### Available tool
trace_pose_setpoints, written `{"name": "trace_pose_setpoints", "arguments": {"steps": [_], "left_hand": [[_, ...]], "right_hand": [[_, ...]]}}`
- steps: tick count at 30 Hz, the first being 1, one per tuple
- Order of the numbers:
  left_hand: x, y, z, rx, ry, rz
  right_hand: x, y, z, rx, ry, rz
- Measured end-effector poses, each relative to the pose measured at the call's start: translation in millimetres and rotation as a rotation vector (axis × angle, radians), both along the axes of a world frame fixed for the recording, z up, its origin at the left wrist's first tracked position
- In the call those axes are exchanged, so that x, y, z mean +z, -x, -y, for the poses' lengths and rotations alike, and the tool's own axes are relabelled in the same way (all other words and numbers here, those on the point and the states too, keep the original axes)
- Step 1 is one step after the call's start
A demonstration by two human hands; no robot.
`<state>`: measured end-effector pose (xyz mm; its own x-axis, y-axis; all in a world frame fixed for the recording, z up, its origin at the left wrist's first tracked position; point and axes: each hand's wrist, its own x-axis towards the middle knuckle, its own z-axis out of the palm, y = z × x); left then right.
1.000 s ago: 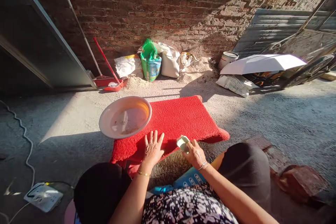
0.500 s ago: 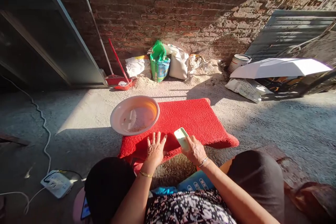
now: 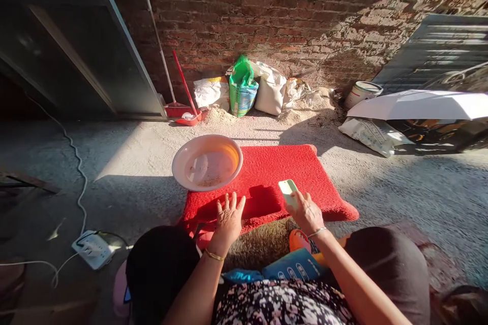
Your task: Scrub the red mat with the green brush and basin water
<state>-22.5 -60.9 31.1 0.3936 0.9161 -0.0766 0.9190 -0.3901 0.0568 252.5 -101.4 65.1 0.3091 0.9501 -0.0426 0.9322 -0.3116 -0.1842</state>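
A red fleecy cover (image 3: pixel 282 162) lies spread over a low flat support in front of my knees. My right hand (image 3: pixel 308 213) grips a pale green flat oblong (image 3: pixel 287 190) with rounded corners, over the cover's near right part. Its underside is hidden, so I cannot tell its kind. My left hand (image 3: pixel 229 218) is over the cover's near left edge, palm down, fingers spread, holding nothing. Beyond it, a pale pink basin (image 3: pixel 179 172) rests partly over the cover's left side, with a little water and small specks at the bottom.
A white power strip (image 3: pixel 93 250) with cables lies at lower left. A red dustpan (image 3: pixel 188 119), a green bag (image 3: pixel 243 91) and white sacks (image 3: pixel 270 94) stand along the brick wall (image 3: pixel 267 15). A white umbrella (image 3: pixel 419 104) covers things at right.
My right hand has moved right over the red cover with the pale green oblong, away from my left hand. My left hand stays spread near the cover's edge. The view has shifted slightly left.
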Motion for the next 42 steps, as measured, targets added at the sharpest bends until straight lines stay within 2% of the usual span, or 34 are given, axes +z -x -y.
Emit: {"name": "trace_pose_setpoints", "arguments": {"steps": [4, 6, 9, 14, 16, 18, 22, 24, 27, 31, 33, 35, 40, 42], "left_hand": [[0.1, 5.9, -0.6, -0.01, 0.006, -0.023], [-1.3, 7.1, -1.2, -0.01, 0.009, -0.012], [-5.0, 6.7, -1.2, -0.001, 0.0, 0.005], [-12.0, 4.7, -1.6, 0.023, 0.017, 0.043], [-13.4, 4.0, -2.1, 0.026, 0.016, 0.043], [-13.2, 3.0, -2.6, 0.023, 0.005, 0.031], [-11.4, -0.8, -4.1, -0.005, -0.016, -0.02], [-12.6, -3.5, -5.6, -0.023, -0.03, -0.023], [-17.6, -8.2, -9.1, -0.039, -0.054, 0.016], [-21.8, -14.6, -13.3, -0.091, -0.046, 0.068], [-21.0, -16.5, -15.0, -0.116, -0.035, 0.085], [-19.6, -16.9, -17.2, -0.128, -0.032, 0.092], [-21.9, -13.9, -24.2, -0.108, -0.04, 0.071], [-25.6, -12.8, -25.5, -0.11, -0.045, 0.063]], "right_hand": [[-3.5, 75.1, -32.3, 0.292, -0.033, -0.017], [-7.3, 91.7, -42.5, 0.355, -0.038, -0.016], [-8.7, 73.1, -46.5, 0.294, -0.026, -0.018], [2.4, -8.7, -37.2, -0.148, 0.07, -0.007], [5.3, -19.2, -36.9, -0.206, 0.055, 0.008], [5.2, -6.5, -42.3, -0.135, 0.021, 0.008], [1.4, 52.0, -65.1, 0.131, -0.055, -0.024], [0.0, 67.8, -74.9, 0.198, -0.061, -0.028], [-1.6, 49.5, -79.5, 0.144, -0.034, -0.016], [-2.4, -15.3, -71.4, -0.143, 0.011, 0.022], [-2.1, -32.1, -68.0, -0.23, 0.014, 0.044], [-2.5, -26.9, -68.5, -0.187, -0.004, 0.05], [-4.4, 26.3, -81.0, 0.104, -0.027, 0.039], [-4.6, 27.3, -82.8, 0.111, -0.026, 0.062]]}}
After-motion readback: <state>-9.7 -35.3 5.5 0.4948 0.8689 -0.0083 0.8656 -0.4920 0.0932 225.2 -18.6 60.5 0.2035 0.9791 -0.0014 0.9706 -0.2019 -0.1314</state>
